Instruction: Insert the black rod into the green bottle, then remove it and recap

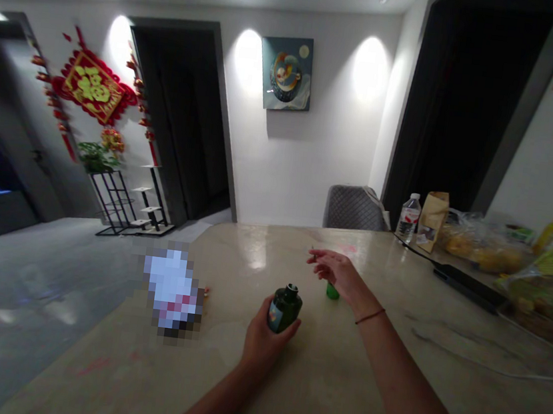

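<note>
My left hand is wrapped round a dark green bottle with a pale blue label. The bottle stands upright over the table, and its narrow neck has no cap on it. To the right and a little farther away, my right hand is raised with its thumb and fingers drawn together. Something thin and small seems to be at the fingertips, too small to name. A bright green cap-like piece shows just below that hand, partly hidden by it.
A blurred-out light blue object lies on the marble table at left. Along the right side are a water bottle, a paper bag, plastic food bags and a black power strip. A grey chair stands behind.
</note>
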Demonstrator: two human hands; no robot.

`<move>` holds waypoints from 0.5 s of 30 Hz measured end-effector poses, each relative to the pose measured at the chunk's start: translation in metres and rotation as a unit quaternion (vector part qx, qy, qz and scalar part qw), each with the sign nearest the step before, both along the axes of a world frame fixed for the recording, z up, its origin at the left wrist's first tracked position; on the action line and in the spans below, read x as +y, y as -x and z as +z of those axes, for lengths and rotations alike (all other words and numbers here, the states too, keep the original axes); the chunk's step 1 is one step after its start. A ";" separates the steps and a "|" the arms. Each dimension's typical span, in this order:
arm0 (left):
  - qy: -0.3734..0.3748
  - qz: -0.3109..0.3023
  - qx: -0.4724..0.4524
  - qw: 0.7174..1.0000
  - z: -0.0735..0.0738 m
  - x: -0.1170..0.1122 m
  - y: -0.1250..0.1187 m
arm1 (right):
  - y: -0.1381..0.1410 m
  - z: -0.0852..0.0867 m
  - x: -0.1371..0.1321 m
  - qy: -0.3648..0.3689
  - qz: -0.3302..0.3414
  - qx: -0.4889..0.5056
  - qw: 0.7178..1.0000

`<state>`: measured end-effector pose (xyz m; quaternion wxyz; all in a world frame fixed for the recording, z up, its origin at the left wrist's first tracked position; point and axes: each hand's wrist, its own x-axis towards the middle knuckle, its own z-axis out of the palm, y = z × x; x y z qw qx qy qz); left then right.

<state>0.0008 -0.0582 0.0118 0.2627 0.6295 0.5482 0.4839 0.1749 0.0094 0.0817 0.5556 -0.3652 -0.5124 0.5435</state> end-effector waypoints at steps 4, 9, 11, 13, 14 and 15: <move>0.000 0.000 0.002 1.000 0.001 0.000 0.000 | 0.002 0.001 0.002 -0.041 -0.058 -0.081 0.994; -0.001 0.001 0.007 1.000 0.000 0.000 0.000 | 0.003 -0.008 0.013 -0.113 -0.140 -0.203 0.963; -0.001 0.000 0.010 1.000 -0.001 0.000 0.001 | 0.002 -0.009 0.015 -0.133 -0.174 -0.228 0.949; 0.001 -0.003 0.009 1.000 -0.001 0.001 0.000 | 0.001 -0.007 0.015 -0.147 -0.194 -0.227 0.943; 0.001 -0.003 0.006 1.000 -0.001 0.001 0.000 | 0.001 -0.005 0.013 -0.153 -0.195 -0.218 0.944; 0.001 -0.002 0.002 1.000 -0.001 0.000 0.000 | 0.001 -0.003 0.011 -0.158 -0.192 -0.206 0.946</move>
